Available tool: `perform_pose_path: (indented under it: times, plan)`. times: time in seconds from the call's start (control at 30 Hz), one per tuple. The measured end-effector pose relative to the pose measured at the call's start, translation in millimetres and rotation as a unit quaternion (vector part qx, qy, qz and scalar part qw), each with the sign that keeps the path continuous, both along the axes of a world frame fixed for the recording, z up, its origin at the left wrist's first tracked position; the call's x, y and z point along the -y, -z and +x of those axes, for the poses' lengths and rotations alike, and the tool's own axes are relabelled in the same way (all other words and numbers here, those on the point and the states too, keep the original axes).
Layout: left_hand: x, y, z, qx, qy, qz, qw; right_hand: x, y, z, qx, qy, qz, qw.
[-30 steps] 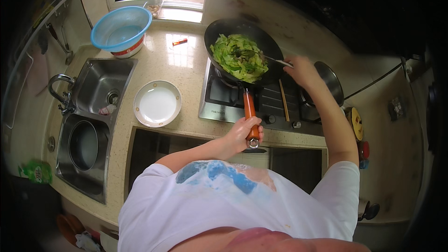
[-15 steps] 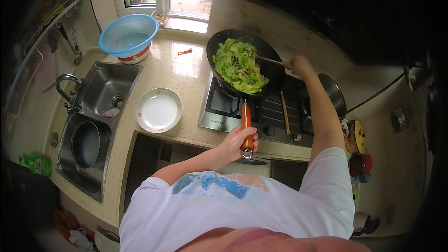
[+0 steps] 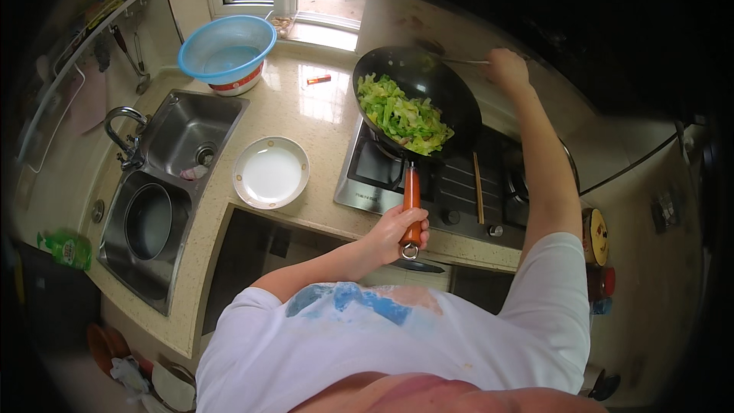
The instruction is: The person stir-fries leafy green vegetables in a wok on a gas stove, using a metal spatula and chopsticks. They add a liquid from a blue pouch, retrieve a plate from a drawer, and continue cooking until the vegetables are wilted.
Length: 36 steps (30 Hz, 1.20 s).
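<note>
My left hand (image 3: 403, 231) grips the orange-brown wooden handle of a black wok (image 3: 456, 97), which sits over the left burner of the stove. Chopped green cabbage (image 3: 404, 116) lies gathered at the wok's left and near side, leaving the dark far-right wall bare. At the far right rim, my right hand (image 3: 508, 70) is closed round the end of a metal spatula (image 3: 468, 61). The spatula is raised above the wok, apart from the cabbage, and its head is blurred near the back wall.
Chopsticks (image 3: 479, 188) lie on the stove top (image 3: 451, 197). Left on the counter stand a white bowl (image 3: 271, 173) and a blue basin (image 3: 228, 38), with a small red item (image 3: 319, 79) between basin and wok. A double sink (image 3: 186, 126) holds a pot (image 3: 148, 220). Jars (image 3: 599, 283) stand at right.
My right hand has lifted the spatula out of the cabbage, up and back over the far rim. The cabbage sits more to the wok's left and near side. My left hand keeps the handle.
</note>
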State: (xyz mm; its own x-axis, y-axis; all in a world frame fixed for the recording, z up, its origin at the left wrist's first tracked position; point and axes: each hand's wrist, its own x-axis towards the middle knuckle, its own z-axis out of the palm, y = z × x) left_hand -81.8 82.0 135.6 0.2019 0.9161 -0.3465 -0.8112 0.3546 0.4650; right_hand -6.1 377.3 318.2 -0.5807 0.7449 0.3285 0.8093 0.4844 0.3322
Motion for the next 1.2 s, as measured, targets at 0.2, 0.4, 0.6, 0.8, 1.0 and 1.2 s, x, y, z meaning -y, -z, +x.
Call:
perform_pose_path:
  times: [0.2, 0.4, 0.6, 0.8, 1.0, 1.2]
  plan:
    - [-1.4, 1.8, 0.7, -0.003, 0.007, 0.005, 1.0, 41.1, 7.6, 7.4, -0.047, -0.169, -0.157, 0.972]
    - [-3.8, 3.1, -0.1, 0.001, 0.011, 0.006, 1.0, 129.2, -40.9, 71.6, -0.038, -0.142, -0.159, 0.976]
    - [-5.1, 6.9, -0.8, 0.021, 0.019, 0.008, 1.0, 152.5, -33.7, 80.4, -0.027, -0.066, -0.166, 0.984]
    - [-4.6, 5.0, -4.8, 0.019, 0.029, 0.005, 0.999, 128.1, 13.3, 67.2, -0.173, -0.022, -0.229, 0.958]
    - [-4.6, 2.7, -4.5, 0.018, 0.026, -0.014, 0.999, 106.1, 44.2, 91.0, -0.197, -0.106, -0.171, 0.96]
    - [-13.0, -4.2, 15.6, 0.013, 0.031, -0.045, 0.998, 94.9, 118.9, 68.0, -0.273, -0.083, -0.224, 0.932]
